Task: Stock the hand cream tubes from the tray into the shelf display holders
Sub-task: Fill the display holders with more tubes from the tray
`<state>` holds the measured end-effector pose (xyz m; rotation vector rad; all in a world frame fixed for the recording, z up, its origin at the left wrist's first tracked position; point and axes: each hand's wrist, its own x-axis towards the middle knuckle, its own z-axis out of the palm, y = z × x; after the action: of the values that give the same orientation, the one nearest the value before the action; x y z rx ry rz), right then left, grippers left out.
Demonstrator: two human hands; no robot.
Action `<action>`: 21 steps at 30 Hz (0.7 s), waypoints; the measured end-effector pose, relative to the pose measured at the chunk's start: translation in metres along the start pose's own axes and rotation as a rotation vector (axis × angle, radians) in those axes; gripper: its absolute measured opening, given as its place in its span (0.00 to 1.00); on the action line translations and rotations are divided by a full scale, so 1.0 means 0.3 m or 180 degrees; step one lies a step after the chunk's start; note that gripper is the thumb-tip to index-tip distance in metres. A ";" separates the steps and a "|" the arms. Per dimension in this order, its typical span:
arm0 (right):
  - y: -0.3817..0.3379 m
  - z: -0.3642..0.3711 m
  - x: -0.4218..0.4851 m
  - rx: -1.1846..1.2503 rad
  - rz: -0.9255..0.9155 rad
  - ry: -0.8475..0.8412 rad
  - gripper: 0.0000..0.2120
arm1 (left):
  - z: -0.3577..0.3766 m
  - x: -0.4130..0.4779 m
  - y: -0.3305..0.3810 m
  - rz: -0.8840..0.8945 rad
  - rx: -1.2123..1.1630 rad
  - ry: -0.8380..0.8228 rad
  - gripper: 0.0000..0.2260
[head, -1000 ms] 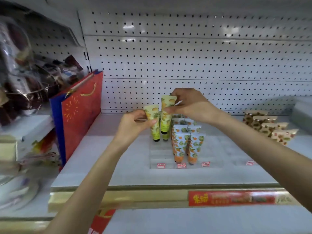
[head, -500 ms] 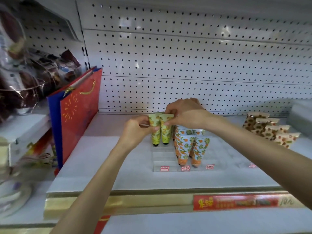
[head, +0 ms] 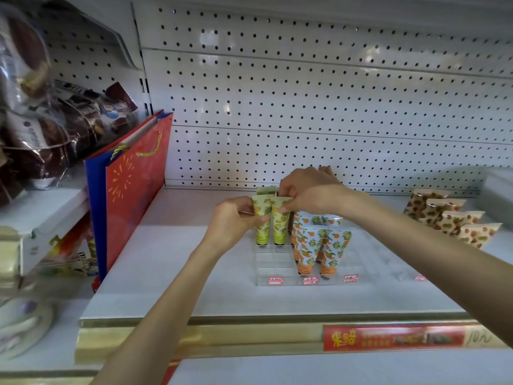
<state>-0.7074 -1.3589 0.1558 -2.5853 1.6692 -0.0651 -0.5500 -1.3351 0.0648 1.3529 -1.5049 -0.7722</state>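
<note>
Hand cream tubes, two of them, stand upright side by side, caps down, in the back left slots of a clear acrylic display holder (head: 273,266) on a pale grey shelf (head: 172,262). The left yellow tube (head: 262,227) and the right yellow tube (head: 279,227) are soft, flattened wedges, wide at the crimped top and narrowing to a dark cap, printed with a pineapple pattern on yellow-green. The left hand (head: 234,222) pinches the left tube near its top between thumb and fingers; the right hand (head: 308,194) pinches the crimped top edge of the right tube with thumb and forefinger. A third yellow-green tube top (head: 266,190) peeks out just behind them, at 12 o'clock. Just beside the pair, at 3 o'clock, stand the orange tubes (head: 319,248), white with an orange-fruit and leaf print and orange caps, filling a stepped column of the holder. The holder's front slots at 6 o'clock are see-through, with small red price labels (head: 310,279) along its front lip. Well apart at 3 o'clock, brown-spotted tubes (head: 447,216) stand in a receding row. At 9 o'clock a red paper gift bag (head: 133,190) with a gold cord handle stands upright against a blue one. Behind everything, at 12 o'clock, rises a white perforated metal back panel (head: 333,107). The shelf's front edge carries a gold strip (head: 222,339) with a red label.
</note>
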 end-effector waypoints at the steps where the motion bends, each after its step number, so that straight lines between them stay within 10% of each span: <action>1: -0.001 0.002 -0.001 -0.0022 -0.0003 -0.0025 0.13 | 0.000 0.001 0.000 0.0005 0.0032 -0.0009 0.07; 21: 0.063 -0.037 -0.037 0.0734 0.0092 0.0212 0.05 | -0.025 -0.023 0.065 0.0142 0.0265 0.0014 0.12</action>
<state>-0.7298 -1.3569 0.1656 -2.4130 1.6126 -0.3254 -0.5509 -1.3236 0.0834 1.3766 -1.5736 -0.6847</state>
